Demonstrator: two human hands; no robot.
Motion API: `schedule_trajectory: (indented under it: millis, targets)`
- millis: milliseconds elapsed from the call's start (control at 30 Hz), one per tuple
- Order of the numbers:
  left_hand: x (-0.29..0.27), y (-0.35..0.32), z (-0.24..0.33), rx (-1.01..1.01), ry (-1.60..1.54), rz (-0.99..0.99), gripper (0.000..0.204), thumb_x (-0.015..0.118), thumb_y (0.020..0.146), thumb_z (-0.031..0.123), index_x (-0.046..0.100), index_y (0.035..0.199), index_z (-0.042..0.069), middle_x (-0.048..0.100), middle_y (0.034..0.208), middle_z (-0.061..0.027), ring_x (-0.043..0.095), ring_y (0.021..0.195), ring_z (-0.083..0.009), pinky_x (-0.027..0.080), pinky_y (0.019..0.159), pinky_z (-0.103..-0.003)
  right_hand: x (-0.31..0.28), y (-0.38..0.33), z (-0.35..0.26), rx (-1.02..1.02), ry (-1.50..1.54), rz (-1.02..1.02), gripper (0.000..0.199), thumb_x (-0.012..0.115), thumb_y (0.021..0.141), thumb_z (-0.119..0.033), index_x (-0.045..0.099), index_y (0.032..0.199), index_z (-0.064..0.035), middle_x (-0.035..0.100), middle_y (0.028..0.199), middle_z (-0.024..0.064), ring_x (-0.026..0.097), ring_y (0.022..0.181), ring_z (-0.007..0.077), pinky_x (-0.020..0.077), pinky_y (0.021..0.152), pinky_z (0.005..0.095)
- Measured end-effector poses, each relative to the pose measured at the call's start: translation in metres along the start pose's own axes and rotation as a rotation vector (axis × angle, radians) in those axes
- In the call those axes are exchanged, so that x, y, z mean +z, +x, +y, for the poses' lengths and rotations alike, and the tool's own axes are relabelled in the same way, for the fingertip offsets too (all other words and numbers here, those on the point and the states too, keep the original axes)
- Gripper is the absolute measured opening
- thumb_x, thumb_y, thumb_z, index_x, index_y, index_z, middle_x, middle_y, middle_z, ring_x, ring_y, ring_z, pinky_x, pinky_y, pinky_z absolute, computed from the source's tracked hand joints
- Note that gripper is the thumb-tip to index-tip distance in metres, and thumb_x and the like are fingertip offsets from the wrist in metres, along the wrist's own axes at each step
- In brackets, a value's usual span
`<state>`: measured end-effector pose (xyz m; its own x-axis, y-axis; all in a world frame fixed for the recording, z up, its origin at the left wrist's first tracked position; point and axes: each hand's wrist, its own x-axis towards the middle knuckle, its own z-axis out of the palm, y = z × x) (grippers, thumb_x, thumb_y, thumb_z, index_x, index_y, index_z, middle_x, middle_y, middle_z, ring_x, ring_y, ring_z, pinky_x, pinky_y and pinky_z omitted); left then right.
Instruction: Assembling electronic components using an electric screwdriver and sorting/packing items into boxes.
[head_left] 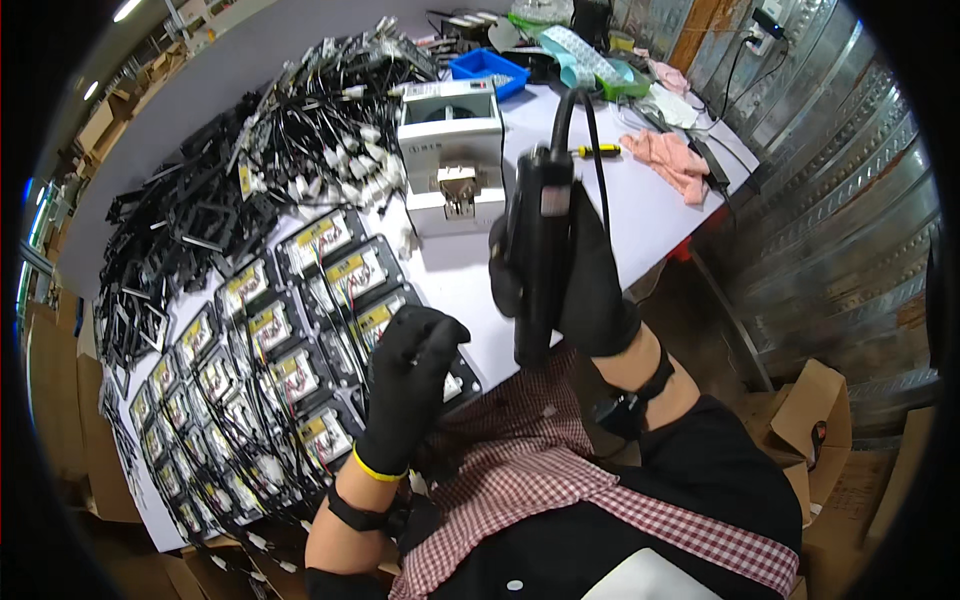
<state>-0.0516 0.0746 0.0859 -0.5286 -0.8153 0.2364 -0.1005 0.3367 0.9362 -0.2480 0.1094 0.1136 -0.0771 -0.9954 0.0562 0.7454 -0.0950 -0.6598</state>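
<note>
My right hand, in a black glove, grips a black electric screwdriver held upright, its cable leaving the top end. My left hand, also gloved in black, is closed with curled fingers over the near right edge of the rows of modules. Whatever those fingers may hold is hidden. The black-framed modules have yellow-and-white labels and thin wires lying across them. Beyond both hands stands a white box-shaped machine with a metal fitting on its front.
Black plastic brackets and a heap of cables with white connectors cover the table's far left. A blue tray, a yellow-handled screwdriver and a pink cloth lie farther back. A cardboard box stands at right, below a corrugated metal wall.
</note>
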Motion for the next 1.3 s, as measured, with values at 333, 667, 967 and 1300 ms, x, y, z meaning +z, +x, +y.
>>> schedule_trajectory:
  millis: [333, 667, 967, 1300]
  targets:
    - [0.007, -0.029, -0.011, -0.142, -0.354, -0.007, 0.027, 0.044, 0.103, 0.023, 0.050, 0.084, 0.004, 0.048, 0.072, 0.0006, 0.046, 0.069, -0.0107, 0.042, 0.069, -0.027, 0.016, -0.004, -0.014, -0.458, 0.168, -0.112, 0.060, 0.041, 0.094, -0.060, 0.051, 0.121, -0.0078, 0.039, 0.076, -0.0013, 0.036, 0.066, 0.0112, 0.0347, 0.065, 0.0296]
    - [-0.001, -0.041, -0.001, -0.302, -0.537, -0.039, 0.021, 0.060, 0.095, 0.019, 0.066, 0.103, 0.000, 0.065, 0.093, -0.0020, 0.058, 0.086, -0.0088, 0.047, 0.081, -0.025, 0.021, -0.016, -0.010, -0.629, 0.216, -0.213, 0.050, 0.066, 0.083, -0.055, 0.056, 0.103, -0.0103, 0.038, 0.069, -0.0066, 0.033, 0.057, 0.0049, 0.0324, 0.062, 0.0238]
    - [-0.003, -0.036, 0.004, -0.305, -0.471, 0.034, 0.014, 0.065, 0.089, 0.009, 0.067, 0.099, -0.001, 0.066, 0.093, -0.0036, 0.060, 0.084, -0.0103, 0.049, 0.078, -0.026, 0.026, -0.021, -0.008, -0.676, 0.192, -0.222, 0.049, 0.063, 0.086, -0.055, 0.056, 0.104, -0.0098, 0.039, 0.069, -0.0062, 0.033, 0.056, 0.0050, 0.0322, 0.061, 0.0248]
    - [-0.009, -0.030, -0.002, 0.043, 0.049, 0.005, 0.025, 0.068, 0.081, 0.011, 0.067, 0.105, 0.004, 0.066, 0.095, -0.0102, 0.062, 0.094, -0.0238, 0.048, 0.084, -0.034, 0.021, -0.014, -0.003, -0.650, 0.195, -0.199, 0.041, 0.063, 0.086, -0.051, 0.057, 0.100, -0.0126, 0.040, 0.066, -0.0068, 0.032, 0.051, 0.0046, 0.0318, 0.059, 0.0248]
